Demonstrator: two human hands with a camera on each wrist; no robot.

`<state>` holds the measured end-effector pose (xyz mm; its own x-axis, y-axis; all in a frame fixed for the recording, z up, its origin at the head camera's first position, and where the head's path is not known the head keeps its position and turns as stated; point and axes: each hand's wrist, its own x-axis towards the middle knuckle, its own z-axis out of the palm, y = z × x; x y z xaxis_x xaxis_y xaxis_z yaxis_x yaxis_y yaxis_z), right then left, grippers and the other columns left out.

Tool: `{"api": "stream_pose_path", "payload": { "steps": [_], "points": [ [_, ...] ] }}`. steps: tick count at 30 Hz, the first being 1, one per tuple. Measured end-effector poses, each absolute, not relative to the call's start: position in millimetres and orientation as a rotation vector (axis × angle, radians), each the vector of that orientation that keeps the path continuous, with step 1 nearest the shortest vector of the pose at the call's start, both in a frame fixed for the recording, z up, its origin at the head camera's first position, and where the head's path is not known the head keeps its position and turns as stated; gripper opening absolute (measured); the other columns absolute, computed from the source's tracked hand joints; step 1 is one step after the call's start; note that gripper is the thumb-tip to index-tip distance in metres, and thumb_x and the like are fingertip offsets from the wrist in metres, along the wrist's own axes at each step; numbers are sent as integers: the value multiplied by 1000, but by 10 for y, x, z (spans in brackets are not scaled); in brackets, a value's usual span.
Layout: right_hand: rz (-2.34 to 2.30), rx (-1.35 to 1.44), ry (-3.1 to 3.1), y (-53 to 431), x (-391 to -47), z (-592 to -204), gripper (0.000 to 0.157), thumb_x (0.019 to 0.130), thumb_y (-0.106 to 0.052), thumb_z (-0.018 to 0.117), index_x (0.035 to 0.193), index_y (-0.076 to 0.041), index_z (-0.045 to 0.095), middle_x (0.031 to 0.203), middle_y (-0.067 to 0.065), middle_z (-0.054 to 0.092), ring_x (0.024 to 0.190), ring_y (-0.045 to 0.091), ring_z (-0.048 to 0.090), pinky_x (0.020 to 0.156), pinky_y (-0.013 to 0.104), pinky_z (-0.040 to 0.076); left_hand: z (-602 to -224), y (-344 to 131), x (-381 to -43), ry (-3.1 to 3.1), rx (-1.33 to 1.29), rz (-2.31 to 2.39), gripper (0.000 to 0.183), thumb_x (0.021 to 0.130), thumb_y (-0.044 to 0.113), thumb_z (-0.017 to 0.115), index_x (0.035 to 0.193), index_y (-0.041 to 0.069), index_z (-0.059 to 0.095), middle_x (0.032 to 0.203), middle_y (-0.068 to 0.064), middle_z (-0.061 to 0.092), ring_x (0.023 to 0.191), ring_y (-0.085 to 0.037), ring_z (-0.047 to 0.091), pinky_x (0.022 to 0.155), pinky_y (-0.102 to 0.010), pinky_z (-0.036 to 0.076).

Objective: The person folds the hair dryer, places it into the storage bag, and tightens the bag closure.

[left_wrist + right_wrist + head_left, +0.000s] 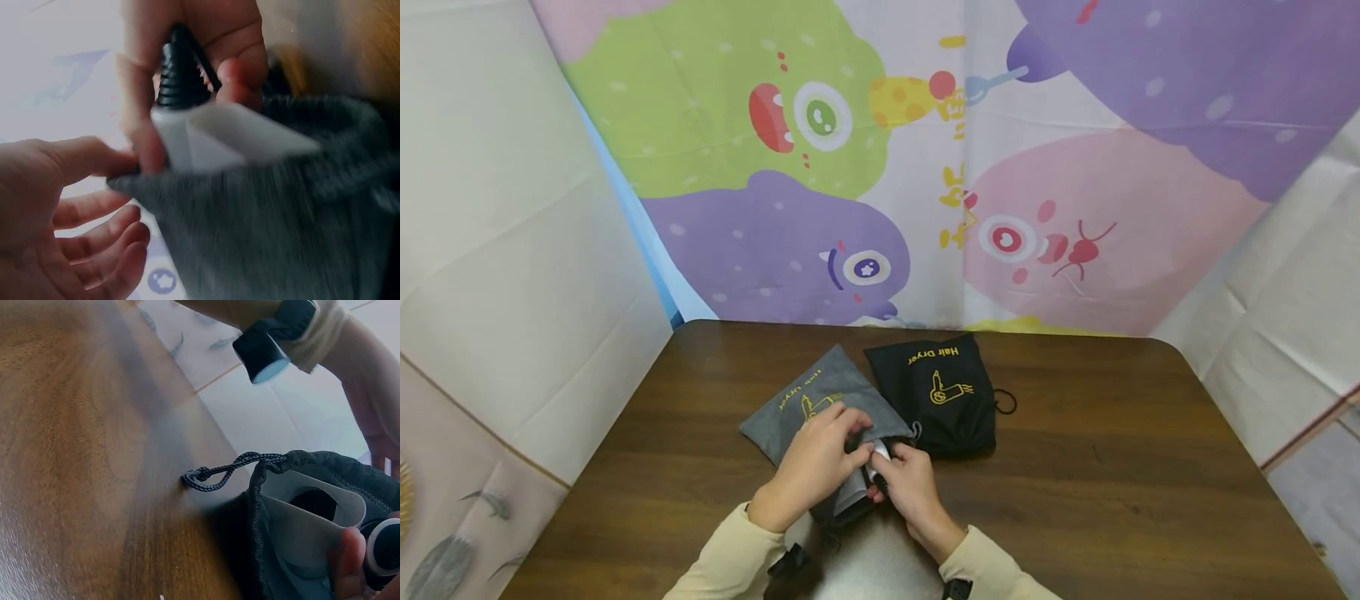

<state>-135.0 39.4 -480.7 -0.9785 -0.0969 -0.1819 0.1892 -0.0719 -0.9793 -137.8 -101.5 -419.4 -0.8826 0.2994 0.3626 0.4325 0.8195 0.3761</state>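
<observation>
A grey drawstring bag (850,379) printed "Hair Dryer" lies tilted on the table, its mouth toward me. Out of that mouth pokes the white handle of a hair dryer (175,134), ending in a black ribbed cord sleeve (178,78). Fingers of my right hand (913,487) grip this handle end. At the bag's rim my left hand (816,458) pinches the cloth between thumb and finger. Beside the handle, inside the opening, sits a pale, flattened hollow piece (300,534). The rest of the dryer is hidden by the cloth.
A black drawstring bag (973,425) with the same print lies just behind and right of the grey one, partly touching it. Its cord loop (1006,402) sticks out rightward. The brown wooden table (1112,483) ends at a cartoon-printed curtain (925,283).
</observation>
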Motion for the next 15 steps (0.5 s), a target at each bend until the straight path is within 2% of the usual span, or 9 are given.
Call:
{"api": "stream_pose_path", "payload": {
  "steps": [10, 15],
  "points": [
    [-2147, -29, 2053, 357, -1347, -4848, 17, 91, -5, 56, 94, 10, 64, 65, -2, 59, 50, 9, 57, 51, 25, 50, -4218, -792, -1426, -2583, -704, -559, 2, 85, 14, 73, 84, 13, 72, 80, 2, 63, 75, -15, 62, 68, -31, 52],
    [-2100, -86, 2184, 307, -1310, -4906, 18, 95, -5, 52, 95, 10, 62, 79, 3, 61, 69, 1, 52, 66, 19, 47, -4235, -725, -1307, -2624, -781, -713, 4, 88, 15, 70, 85, 14, 72, 82, 2, 65, 77, -13, 65, 71, -30, 53]
  ]
}}
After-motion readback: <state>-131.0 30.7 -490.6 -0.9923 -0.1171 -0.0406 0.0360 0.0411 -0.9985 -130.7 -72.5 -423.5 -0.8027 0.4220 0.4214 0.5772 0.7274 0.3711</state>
